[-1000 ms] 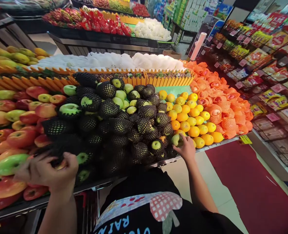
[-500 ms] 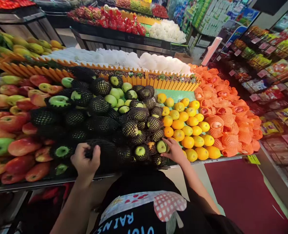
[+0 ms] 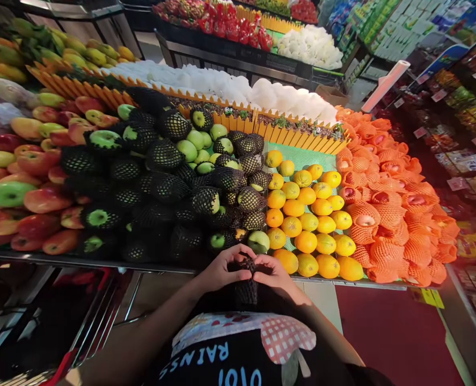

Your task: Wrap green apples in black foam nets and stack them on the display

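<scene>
Nearest, the person is wearing a black shirt; its pale-blue letters are appearing upside down, with "RAIN" showing among them and a second line running off the lower edge. In front of the shirt, the left hand and the right hand are meeting, thumbs and fingertips pinching the top of a black mesh foam sleeve. The sleeve is hanging below the fingers; whether it is holding fruit cannot be told. Just beyond the hands, a bare, round green apple is resting at the display's front edge, between green apples in black nets and rows of smooth yellow-orange citrus fruits. Rightward, round fruits in orange foam nets are piling up above a yellow label, its writing too small to read. Behind, an orange picket-style plastic fence is bordering white-wrapped produce. Farther off, glossy red bags are filling another stand.
</scene>
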A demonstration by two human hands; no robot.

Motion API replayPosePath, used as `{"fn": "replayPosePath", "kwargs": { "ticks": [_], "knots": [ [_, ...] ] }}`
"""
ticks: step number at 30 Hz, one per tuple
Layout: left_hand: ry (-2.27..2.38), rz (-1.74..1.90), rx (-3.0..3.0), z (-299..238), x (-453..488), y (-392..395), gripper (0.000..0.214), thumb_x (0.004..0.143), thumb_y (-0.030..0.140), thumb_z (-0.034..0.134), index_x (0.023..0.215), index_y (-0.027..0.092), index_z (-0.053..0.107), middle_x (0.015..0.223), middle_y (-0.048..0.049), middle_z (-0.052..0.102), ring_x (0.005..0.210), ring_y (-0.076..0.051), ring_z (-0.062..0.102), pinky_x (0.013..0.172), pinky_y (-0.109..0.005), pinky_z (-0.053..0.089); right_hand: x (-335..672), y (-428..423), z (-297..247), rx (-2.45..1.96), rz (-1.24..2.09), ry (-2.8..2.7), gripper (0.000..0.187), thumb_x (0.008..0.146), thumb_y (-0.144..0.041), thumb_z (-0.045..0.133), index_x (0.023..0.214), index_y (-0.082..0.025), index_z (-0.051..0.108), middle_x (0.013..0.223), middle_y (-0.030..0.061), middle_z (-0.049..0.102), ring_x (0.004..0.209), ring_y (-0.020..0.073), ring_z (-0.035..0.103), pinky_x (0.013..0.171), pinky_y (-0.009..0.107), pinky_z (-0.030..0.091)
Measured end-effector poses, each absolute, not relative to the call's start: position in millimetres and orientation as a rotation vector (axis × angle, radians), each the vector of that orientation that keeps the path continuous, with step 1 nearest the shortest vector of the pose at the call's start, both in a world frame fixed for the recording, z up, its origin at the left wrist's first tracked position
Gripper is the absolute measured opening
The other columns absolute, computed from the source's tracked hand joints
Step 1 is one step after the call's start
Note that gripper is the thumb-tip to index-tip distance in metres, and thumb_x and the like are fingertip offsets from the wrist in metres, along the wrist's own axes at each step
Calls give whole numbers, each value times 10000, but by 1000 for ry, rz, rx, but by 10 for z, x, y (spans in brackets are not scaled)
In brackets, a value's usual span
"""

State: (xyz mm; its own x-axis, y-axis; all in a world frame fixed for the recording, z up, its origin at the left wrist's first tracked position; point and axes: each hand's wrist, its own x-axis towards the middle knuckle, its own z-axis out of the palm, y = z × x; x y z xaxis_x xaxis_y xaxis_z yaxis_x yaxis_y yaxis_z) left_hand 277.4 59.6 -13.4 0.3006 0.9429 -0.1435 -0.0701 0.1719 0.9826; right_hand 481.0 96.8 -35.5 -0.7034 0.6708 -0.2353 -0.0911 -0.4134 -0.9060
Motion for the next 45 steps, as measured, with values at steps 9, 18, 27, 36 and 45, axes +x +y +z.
{"fn": "replayPosePath", "kwargs": {
  "ticks": [9,18,27,36,45],
  "knots": [
    [919,688,935,-371,2925,696,422,694,445,820,975,162,678,863,-22,700,791,-177,629,739,-276,482,5017,920,-357,-1024,2079,-1037,391,888,-639,564,992,-266,618,830,-9,669,703,165,613,677,303,500],
    [1715,843,1348,-602,3160,868,224,953,363,509,895,193,643,874,-45,729,814,-204,674,721,-278,465,4970,1165,-589,-1248,1787,-1355,265,836,-489,655,768,-235,621,716,-16,601,683,182,566,694,335,474],
    [2172,221,1444,-599,3398,1035,361,1045,311,303,1240,147,559,1004,-174,755,888,-327,741,726,-365,509,4628,1583,-602,-1355,1210,-1718,86,863,-329,571,850,-248,597,904,50,598,874,256,546,876,406,423],
    [2053,374,1436,-619,3370,999,334,1037,363,343,1025,219,644,979,-120,758,888,-263,722,689,-284,431,4803,1416,-709,-1368,1237,-1694,119,933,-364,511,874,-265,538,867,22,608,807,227,547,806,368,416],
    [1849,834,1279,-694,3388,1089,302,957,401,501,736,207,571,715,-32,666,707,-193,634,642,-266,374,4958,1382,-906,-1372,1452,-1384,241,841,-501,630,831,-284,523,826,-20,554,796,201,529,833,353,443]
  ]
}}
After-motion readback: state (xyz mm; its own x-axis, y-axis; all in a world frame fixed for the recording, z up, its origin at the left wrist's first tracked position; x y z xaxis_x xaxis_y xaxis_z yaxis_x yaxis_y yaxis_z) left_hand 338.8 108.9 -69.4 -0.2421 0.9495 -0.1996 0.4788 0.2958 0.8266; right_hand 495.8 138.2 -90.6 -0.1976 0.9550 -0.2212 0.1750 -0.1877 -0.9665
